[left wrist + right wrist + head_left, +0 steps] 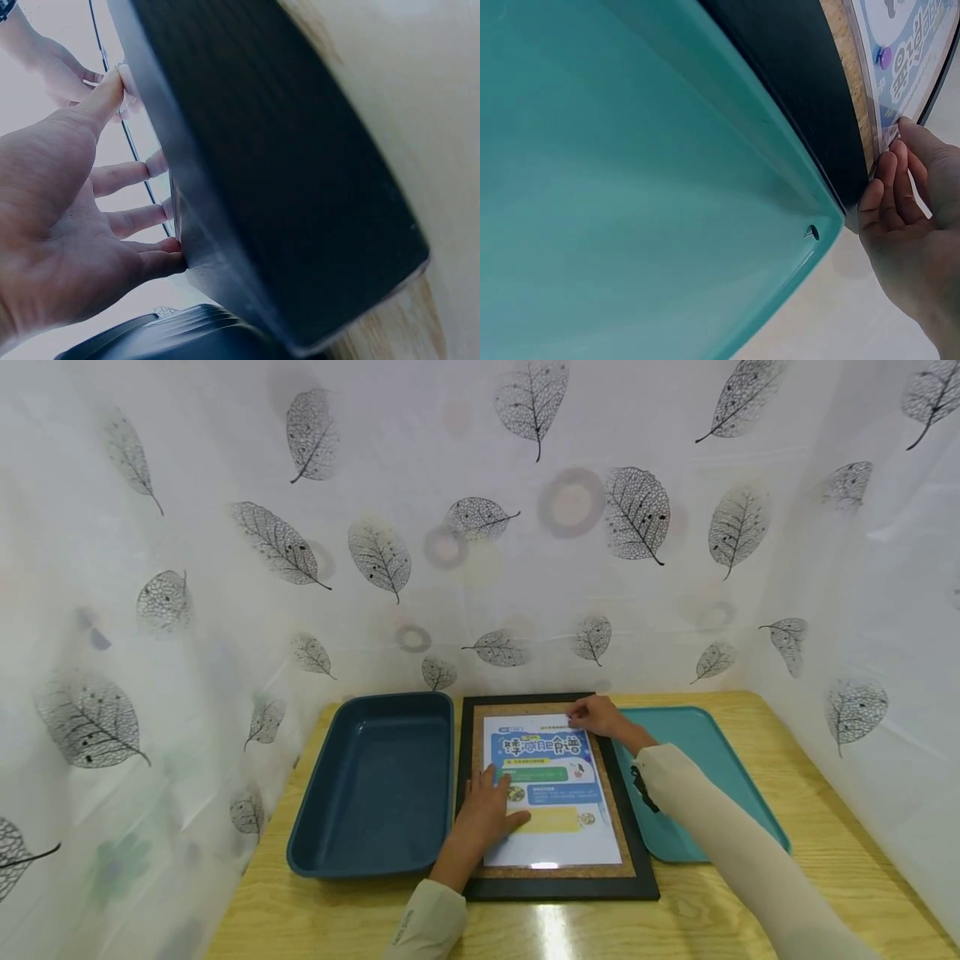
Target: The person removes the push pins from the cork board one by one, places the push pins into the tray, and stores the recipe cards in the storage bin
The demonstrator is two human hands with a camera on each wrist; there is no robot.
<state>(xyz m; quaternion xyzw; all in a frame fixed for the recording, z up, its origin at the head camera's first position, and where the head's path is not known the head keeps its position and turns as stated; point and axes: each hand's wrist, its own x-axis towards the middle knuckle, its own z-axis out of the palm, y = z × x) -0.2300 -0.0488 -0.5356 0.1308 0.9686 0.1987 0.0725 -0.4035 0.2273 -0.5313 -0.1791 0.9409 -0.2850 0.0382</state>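
A glossy printed poster (551,849) lies on a cork board (628,852) with a black frame (555,888). My left hand (483,814) rests on the poster's left side, fingers spread; in the left wrist view the same hand (82,202) shows beyond the dark frame edge (262,150). At the poster's top right corner my right hand (596,717) pinches with thumb and fingertips. The right wrist view has that hand (915,202) holding the clear corner, its fingers partly covering it. A small purple knob, like a push pin (884,58), sits near the poster's edge.
A deep dark blue bin (375,785) stands left of the board. On the right, a shallow teal tray (697,752) lies against the frame, partly under my right forearm. All rest on a wooden table (337,918); a leaf-patterned curtain (480,585) hangs behind and at both sides.
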